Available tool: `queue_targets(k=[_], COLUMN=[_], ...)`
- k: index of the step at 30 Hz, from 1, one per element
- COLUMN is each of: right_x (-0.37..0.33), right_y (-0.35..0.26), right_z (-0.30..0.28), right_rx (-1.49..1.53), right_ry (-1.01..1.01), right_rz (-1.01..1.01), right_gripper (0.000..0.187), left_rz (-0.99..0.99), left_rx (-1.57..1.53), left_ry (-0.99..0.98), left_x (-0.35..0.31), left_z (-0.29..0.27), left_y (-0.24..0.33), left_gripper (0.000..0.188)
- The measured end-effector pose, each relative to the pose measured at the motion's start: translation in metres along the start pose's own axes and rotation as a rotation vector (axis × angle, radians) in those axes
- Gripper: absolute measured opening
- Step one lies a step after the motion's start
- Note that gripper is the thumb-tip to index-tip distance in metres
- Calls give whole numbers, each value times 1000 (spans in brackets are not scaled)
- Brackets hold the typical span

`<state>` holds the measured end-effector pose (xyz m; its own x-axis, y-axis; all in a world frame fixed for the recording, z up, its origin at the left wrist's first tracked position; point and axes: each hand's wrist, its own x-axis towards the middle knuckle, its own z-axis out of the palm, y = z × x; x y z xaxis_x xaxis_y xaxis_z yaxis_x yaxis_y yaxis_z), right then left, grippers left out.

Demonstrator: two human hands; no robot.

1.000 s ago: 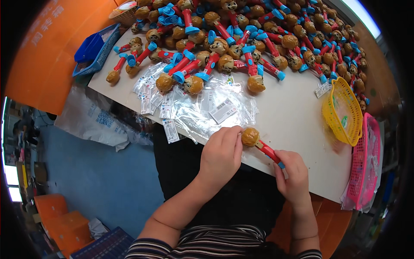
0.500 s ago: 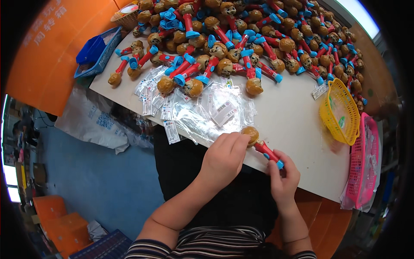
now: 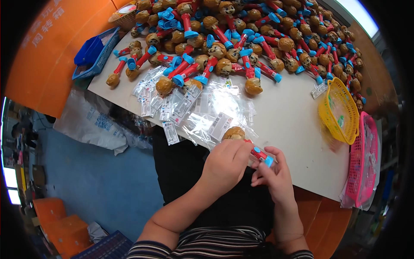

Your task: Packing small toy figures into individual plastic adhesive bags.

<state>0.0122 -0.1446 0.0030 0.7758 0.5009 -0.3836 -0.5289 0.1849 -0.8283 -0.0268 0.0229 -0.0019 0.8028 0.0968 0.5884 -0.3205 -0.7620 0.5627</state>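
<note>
A toy figure stick [image 3: 258,153] with a brown-haired head, a red handle and a blue end lies slantwise above the table's near edge. My left hand [image 3: 226,164] is closed around it just below the head and hides part of the handle. At the blue end, my right hand [image 3: 276,172] has its thumb and index finger apart, with the end between them; whether they touch it is hard to tell. Beyond my hands lie clear plastic bags [image 3: 207,110] with white printed labels, one label right by the toy's head.
A large heap of similar toys [image 3: 254,39] covers the table's far side. On the right stand a yellow basket [image 3: 330,114] and a pink basket [image 3: 355,172]. A blue basket [image 3: 105,54] sits at the left edge. Below left, a white sack [image 3: 90,125] hangs near the blue floor.
The toy has moved left and slightly toward the bags with my left hand. My right hand has followed left, its fingers loosening from the blue end.
</note>
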Motion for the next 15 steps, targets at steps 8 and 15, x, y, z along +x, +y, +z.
queue_targets(k=[8, 15], right_x=[-8, -8], right_y=[15, 29], right_z=[-11, -20], right_rx=[-791, -409], right_ry=[215, 128], right_rz=[-584, -499], right_gripper=[37, 39], left_rz=[-176, -107], left_rx=[5, 52], left_ry=[49, 83], left_x=[-1, 1], left_z=[-2, -2], left_y=[9, 11], left_gripper=[28, 24])
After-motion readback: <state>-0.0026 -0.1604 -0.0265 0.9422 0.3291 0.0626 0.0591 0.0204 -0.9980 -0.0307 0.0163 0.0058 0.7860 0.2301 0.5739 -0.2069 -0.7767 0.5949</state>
